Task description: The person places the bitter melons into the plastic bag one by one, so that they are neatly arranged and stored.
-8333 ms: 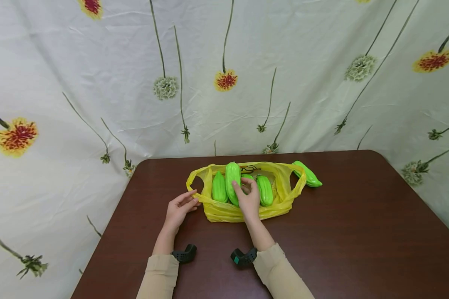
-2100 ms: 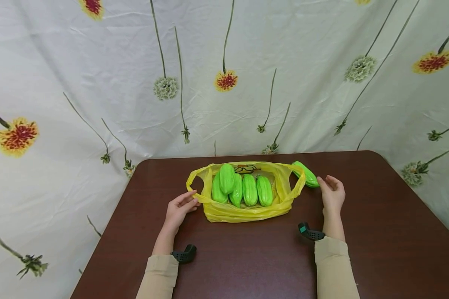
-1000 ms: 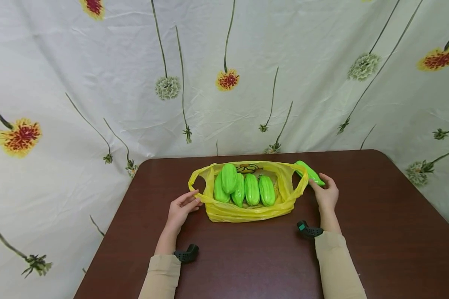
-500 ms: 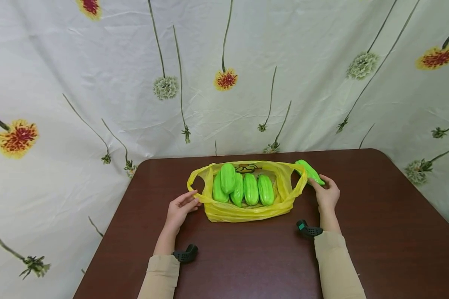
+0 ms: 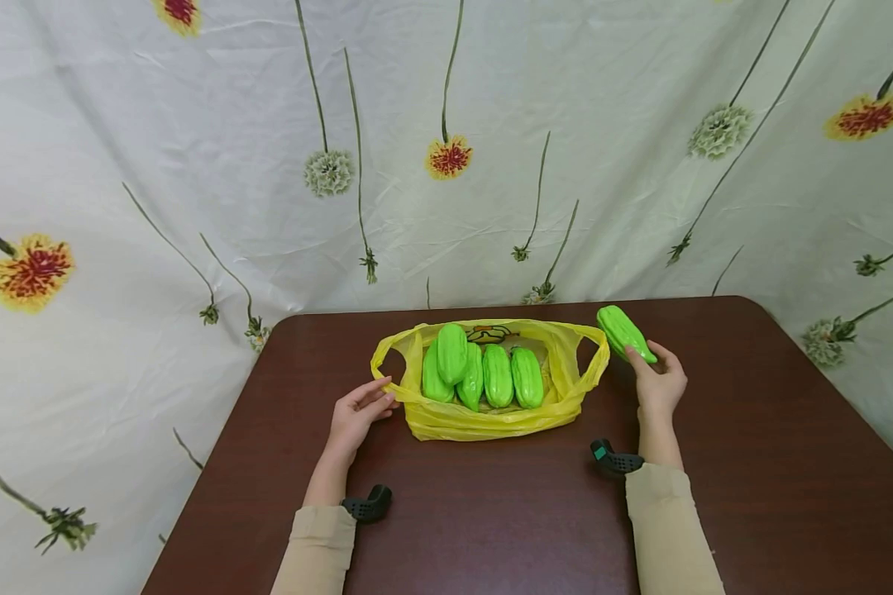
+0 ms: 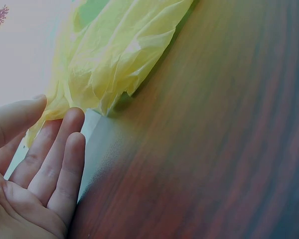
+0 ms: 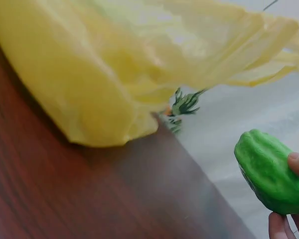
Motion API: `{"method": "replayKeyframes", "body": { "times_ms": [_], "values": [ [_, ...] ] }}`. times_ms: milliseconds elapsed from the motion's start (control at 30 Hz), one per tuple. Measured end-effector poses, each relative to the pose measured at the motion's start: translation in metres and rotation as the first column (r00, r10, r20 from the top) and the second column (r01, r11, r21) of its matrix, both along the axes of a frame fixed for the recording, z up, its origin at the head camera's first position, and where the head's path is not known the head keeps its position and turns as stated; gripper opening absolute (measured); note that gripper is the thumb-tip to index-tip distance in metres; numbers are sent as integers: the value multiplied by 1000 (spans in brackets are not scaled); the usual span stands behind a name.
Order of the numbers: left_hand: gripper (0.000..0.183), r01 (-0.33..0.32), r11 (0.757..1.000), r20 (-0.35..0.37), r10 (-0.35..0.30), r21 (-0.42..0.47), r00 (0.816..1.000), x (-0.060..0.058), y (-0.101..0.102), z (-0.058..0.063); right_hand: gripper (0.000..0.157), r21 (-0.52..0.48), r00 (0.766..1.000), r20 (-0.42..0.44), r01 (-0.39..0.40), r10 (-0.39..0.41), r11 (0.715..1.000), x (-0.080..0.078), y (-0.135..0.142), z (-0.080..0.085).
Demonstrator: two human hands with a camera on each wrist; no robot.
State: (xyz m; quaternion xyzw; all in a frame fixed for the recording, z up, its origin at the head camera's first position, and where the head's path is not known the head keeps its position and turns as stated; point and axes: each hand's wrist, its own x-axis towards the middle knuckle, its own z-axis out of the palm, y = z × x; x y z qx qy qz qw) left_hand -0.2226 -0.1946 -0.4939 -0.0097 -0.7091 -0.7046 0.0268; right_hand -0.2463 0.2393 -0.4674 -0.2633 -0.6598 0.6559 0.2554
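My right hand [image 5: 658, 382] pinches a bright green ridged gourd [image 5: 622, 330] near its pointed end. The gourd is up beside the bag's right handle, its blunt end toward the back. In the right wrist view, thumb and fingertips hold the gourd [image 7: 269, 172] from opposite sides. A yellow plastic bag [image 5: 484, 426] lies with its mouth spread, several similar gourds [image 5: 498, 376] inside, one resting on top of the others at the left. With thumb and forefinger my left hand [image 5: 357, 417] pinches the bag's left handle; its other fingers extend loosely in the left wrist view.
The dark brown table [image 5: 491, 521] carries the bag near its back edge. Behind it hangs a pale cloth [image 5: 268, 124] printed with flowers. A black wrist device [image 5: 368, 504] sits on the left wrist, another device [image 5: 616, 459] on the right.
My right hand earlier set a gourd in the bag, then moved right and grasped the last one outside. That gourd has now risen and shifted right, clear of the handle. Left hand unchanged.
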Motion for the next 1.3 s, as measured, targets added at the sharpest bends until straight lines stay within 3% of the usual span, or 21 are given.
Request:
{"method": "replayKeyframes", "body": {
  "times_ms": [233,533,933,1300],
  "values": [
    [43,-3,1000,-5,3,-5,1000,0,0,-1,50,-45,995,-102,4,-9,999,5,-3,17],
    [42,-5,1000,-7,5,-6,1000,0,0,0,46,-121,972,-233,9,-37,993,10,-9,36],
    [41,-6,1000,-6,6,-12,1000,1,1,0,43,-98,948,-320,-34,1,995,24,-29,63],
    [41,-7,1000,-6,7,-15,1000,0,1,0,42,-66,925,-376,-89,58,994,30,-49,70]
  ]
}}
